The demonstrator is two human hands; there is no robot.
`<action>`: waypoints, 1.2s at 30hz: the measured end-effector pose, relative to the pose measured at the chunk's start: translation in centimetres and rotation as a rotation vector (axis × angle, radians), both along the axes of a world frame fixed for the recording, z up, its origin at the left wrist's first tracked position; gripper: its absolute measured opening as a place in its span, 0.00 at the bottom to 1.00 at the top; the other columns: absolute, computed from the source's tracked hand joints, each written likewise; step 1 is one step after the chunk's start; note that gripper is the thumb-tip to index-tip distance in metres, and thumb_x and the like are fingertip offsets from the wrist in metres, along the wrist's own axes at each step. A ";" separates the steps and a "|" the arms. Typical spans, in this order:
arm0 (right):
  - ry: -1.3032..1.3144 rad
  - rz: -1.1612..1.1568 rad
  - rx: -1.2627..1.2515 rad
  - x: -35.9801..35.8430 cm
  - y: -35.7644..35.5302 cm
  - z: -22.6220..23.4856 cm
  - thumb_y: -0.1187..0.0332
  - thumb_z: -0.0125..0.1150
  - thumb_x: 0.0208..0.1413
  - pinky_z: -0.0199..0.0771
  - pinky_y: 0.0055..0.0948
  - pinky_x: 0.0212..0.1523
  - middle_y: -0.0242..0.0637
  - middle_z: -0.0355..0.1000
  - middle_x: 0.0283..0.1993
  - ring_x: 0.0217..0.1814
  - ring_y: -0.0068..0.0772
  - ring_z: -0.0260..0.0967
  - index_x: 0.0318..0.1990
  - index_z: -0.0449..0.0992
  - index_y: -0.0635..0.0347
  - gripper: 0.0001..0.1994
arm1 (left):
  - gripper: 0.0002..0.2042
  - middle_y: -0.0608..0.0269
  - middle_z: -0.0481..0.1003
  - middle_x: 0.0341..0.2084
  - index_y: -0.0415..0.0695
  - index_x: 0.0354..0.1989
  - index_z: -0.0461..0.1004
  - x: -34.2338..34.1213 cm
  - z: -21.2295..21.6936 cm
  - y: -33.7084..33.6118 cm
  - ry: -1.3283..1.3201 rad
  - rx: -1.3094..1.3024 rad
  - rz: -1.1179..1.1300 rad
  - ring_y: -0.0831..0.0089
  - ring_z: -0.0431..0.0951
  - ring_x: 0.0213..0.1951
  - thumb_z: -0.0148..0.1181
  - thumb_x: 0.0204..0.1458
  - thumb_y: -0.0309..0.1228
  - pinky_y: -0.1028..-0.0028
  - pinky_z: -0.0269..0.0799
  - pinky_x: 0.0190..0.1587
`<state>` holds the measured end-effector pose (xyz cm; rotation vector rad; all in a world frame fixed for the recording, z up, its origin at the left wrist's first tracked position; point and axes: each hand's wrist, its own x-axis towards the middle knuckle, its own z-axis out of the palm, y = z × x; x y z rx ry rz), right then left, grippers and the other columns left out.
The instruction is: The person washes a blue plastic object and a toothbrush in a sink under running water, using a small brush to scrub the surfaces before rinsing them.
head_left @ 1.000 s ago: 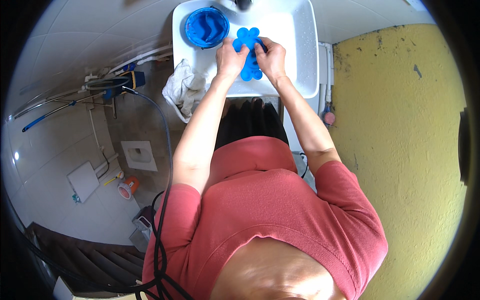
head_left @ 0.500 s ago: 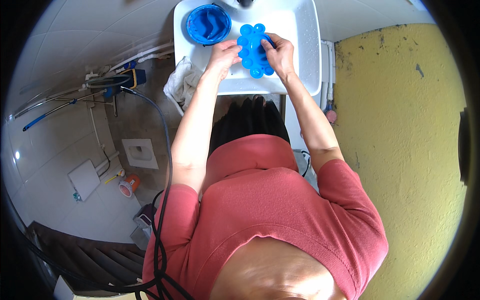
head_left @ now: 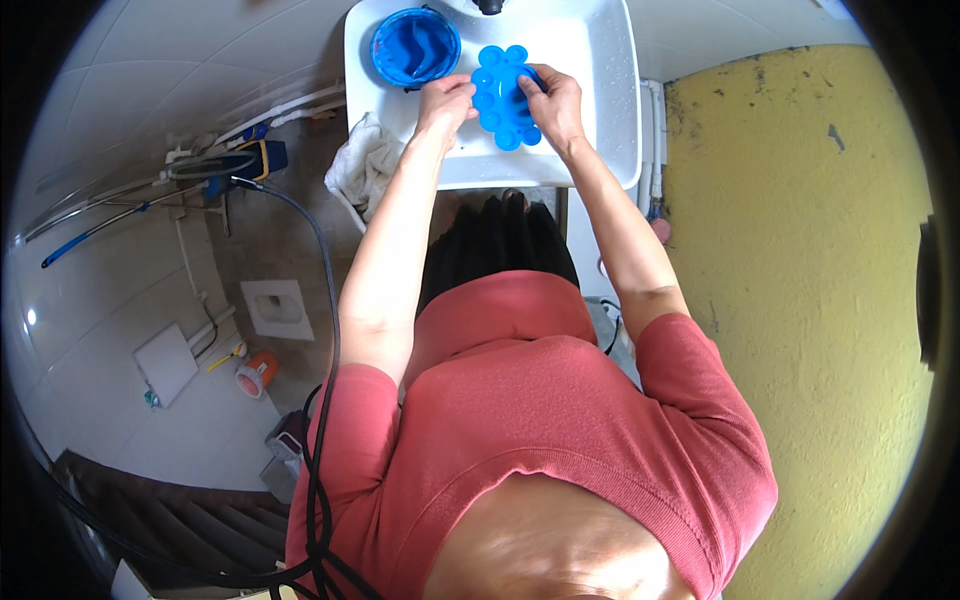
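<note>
Over a white sink (head_left: 600, 120) I hold a blue plastic palette with round wells (head_left: 500, 95). My left hand (head_left: 445, 100) grips its left edge. My right hand (head_left: 550, 100) grips its right edge, fingers curled over the rim. A blue round bowl (head_left: 415, 47) sits in the sink's far left corner, just beyond my left hand. The dark tap (head_left: 488, 7) shows at the sink's far edge.
A white cloth (head_left: 365, 165) hangs at the sink's left side. A yellow wall (head_left: 800, 250) stands to the right. On the tiled floor to the left lie a hose (head_left: 300, 230), pipes, a floor toilet pan (head_left: 278, 308) and a small orange cup (head_left: 258, 375).
Both hands have carried the blue palette farther into the sink, and it has turned so its wells face up more fully.
</note>
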<state>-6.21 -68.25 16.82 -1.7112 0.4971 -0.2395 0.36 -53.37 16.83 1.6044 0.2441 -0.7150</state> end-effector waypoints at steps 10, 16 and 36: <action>0.648 0.311 -0.330 -0.6 -1.5 -3.7 0.53 0.47 0.53 0.69 0.39 0.37 0.51 0.72 0.27 0.32 0.48 0.71 0.32 0.76 0.65 0.21 | 0.15 0.54 0.70 0.40 0.36 0.47 0.65 -3.9 -4.4 -1.3 0.269 -0.092 0.099 0.66 0.74 0.35 0.50 0.50 0.24 0.67 0.73 0.32; -0.018 -0.046 0.180 4.8 -4.5 6.3 0.74 0.43 0.54 0.74 0.29 0.33 0.45 0.71 0.33 0.32 0.32 0.70 0.40 0.70 0.72 0.12 | 0.17 0.53 0.67 0.46 0.39 0.52 0.61 -2.7 -0.9 -0.8 0.429 -0.030 0.239 0.59 0.72 0.45 0.49 0.54 0.28 0.61 0.74 0.41; -0.178 0.367 -0.499 1.1 1.2 -1.9 0.81 0.48 0.44 0.65 0.35 0.50 0.44 0.68 0.48 0.47 0.47 0.64 0.39 0.75 0.60 0.14 | 0.25 0.60 0.67 0.43 0.46 0.48 0.62 -2.7 -4.9 -4.0 0.275 -0.847 0.264 0.66 0.68 0.46 0.41 0.38 0.11 0.69 0.68 0.48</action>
